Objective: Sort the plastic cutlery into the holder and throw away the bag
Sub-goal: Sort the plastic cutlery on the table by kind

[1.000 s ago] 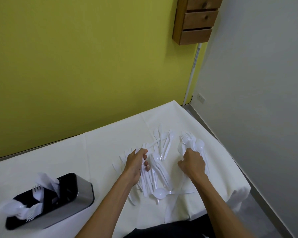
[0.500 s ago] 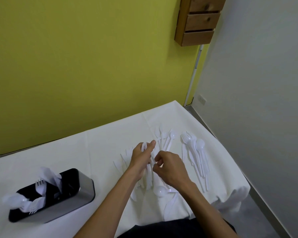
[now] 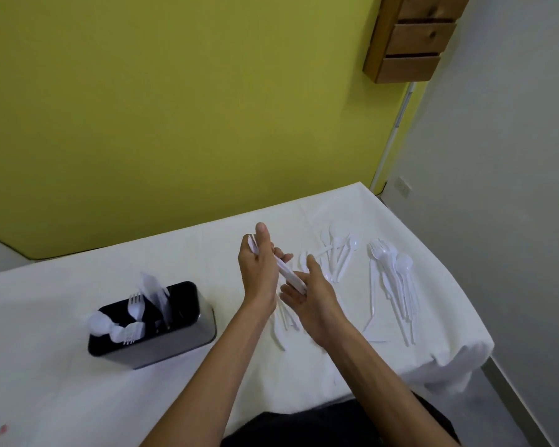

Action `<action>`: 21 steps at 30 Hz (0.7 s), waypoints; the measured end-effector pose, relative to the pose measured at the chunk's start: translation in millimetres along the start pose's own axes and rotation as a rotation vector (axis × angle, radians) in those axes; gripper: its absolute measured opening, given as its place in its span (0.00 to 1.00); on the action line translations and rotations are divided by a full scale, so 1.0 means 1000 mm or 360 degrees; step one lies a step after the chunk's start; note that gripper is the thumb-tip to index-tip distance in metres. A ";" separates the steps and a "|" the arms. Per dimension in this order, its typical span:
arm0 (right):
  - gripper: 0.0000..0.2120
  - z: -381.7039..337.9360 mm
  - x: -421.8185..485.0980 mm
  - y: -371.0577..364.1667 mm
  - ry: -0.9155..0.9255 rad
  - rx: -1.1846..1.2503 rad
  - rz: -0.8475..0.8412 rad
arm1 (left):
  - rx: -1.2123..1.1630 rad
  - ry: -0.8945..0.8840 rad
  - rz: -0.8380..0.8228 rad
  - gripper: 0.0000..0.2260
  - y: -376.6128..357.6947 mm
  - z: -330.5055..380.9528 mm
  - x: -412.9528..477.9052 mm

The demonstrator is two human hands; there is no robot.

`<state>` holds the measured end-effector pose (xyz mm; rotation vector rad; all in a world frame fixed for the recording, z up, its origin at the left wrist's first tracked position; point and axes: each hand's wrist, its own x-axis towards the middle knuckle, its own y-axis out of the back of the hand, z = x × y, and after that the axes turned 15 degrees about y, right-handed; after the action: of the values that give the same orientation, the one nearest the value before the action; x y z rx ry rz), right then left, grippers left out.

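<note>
Both hands work above the desk (image 3: 78, 366): my left hand (image 3: 259, 269) clamps a knife bundle (image 3: 288, 274) (squared for the holder (image 3: 155, 330), I judge), right hand (image 3: 313, 300) spread beneath, steadying

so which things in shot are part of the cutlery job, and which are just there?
Job:
- left hand, gripping a stacked cutlery bundle
- right hand, open beside the bundle
- holder, already partly filled
- loose cutlery on the table

Just there:
- wooden drawer unit on the wall
- wall socket

No bag visible.

Both hands (image 3: 284, 279) w/ knife bundle (image 3: 288, 274) above table (image 3: 62, 366)
</note>
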<state>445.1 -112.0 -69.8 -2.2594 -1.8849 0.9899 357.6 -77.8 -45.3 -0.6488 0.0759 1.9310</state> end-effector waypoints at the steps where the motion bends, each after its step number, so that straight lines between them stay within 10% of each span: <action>1: 0.30 0.002 -0.004 -0.010 -0.0006 0.0039 0.0012 | 0.0026 -0.0061 -0.0001 0.17 0.009 0.004 -0.004; 7: 0.21 0.023 -0.040 -0.065 0.0042 -0.0113 -0.0220 | -0.0040 -0.0303 0.0127 0.17 0.087 0.046 -0.023; 11: 0.15 0.055 -0.056 -0.104 0.0591 -0.1096 -0.0498 | -0.0166 -0.0465 0.0320 0.17 0.150 0.079 -0.033; 15: 0.21 0.099 -0.049 -0.118 0.1171 -0.1752 -0.0798 | -0.0232 -0.0608 0.0476 0.15 0.209 0.100 -0.038; 21: 0.24 0.136 -0.043 -0.123 0.1241 -0.1981 -0.0766 | -0.0181 -0.0707 0.0557 0.14 0.247 0.114 -0.025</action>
<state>269.6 -167.4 -108.0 -1.7346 -2.5939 -1.2656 105.7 -171.5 5.9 -0.2766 -0.2144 2.3909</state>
